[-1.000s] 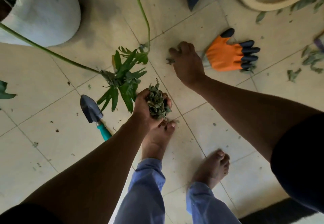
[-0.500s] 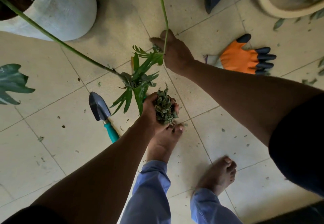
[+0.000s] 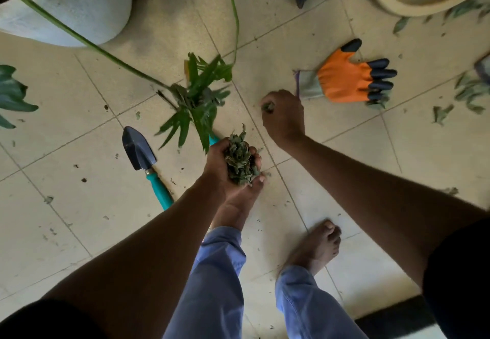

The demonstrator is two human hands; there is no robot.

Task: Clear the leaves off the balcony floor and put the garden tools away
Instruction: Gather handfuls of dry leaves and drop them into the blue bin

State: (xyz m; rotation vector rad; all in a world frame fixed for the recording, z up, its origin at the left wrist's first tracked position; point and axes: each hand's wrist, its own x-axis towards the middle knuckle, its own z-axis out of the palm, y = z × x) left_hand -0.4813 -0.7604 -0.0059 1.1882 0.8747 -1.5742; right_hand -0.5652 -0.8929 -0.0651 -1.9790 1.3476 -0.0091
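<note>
A thick wad of dry leaves is held in the cupped left hand at the centre of the frame, the fingers curled up around it. Just above and to the right, the right hand is lowered to the tiled floor, its fingertips pinched on a small leaf scrap. The step in hand is judged to be gathering – tool storage has not been begun.

The tools are still left out: a trowel with a teal handle lies at centre left, and an orange glove with dark fingertips lies flat at upper right, just beside the right hand. More loose leaves are scattered at the right edge, and fine crumbs are spread over many tiles.

Several risks are judged from here. The wad is already piled above the left palm, so leaves could be shed if more is pressed in or the hand is tipped. Dry leaves may be crumbled by a tight squeeze, leaving more specks to clear. A green plant frond on a long stem droops from the white pot at upper left and hangs close to the left hand – it could be snagged or torn. The trowel lies near the bare feet and could be stepped on.
</note>
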